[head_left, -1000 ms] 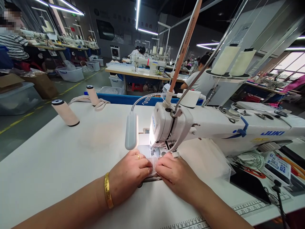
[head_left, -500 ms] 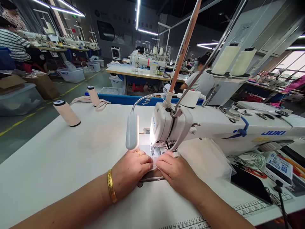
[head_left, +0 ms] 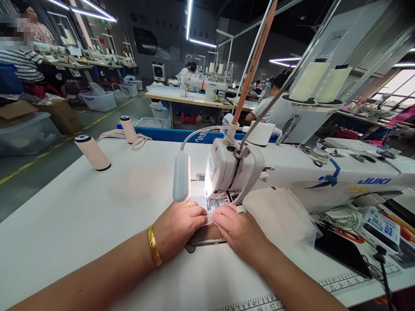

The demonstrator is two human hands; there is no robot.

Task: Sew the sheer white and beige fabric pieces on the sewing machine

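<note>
Both grips pressed flat on one small fabric piece [head_left: 209,217]: left hand [head_left: 178,226], right hand [head_left: 238,229]; one sewing machine [head_left: 292,172].

Garment factory sewing floor. White JUKI industrial sewing machine [head_left: 292,172] on long white worktable [head_left: 81,207], gooseneck task lamp [head_left: 180,177], thread cones [head_left: 319,82] on stand, spools [head_left: 92,152] on table. More sewing stations [head_left: 201,88] behind, seated workers [head_left: 275,108], plastic bins [head_left: 97,101], strip lights [head_left: 188,17], yellow floor line [head_left: 39,157].

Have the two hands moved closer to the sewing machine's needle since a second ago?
Yes. Both the left hand and right hand have slid forward, toward the sewing machine.
</note>
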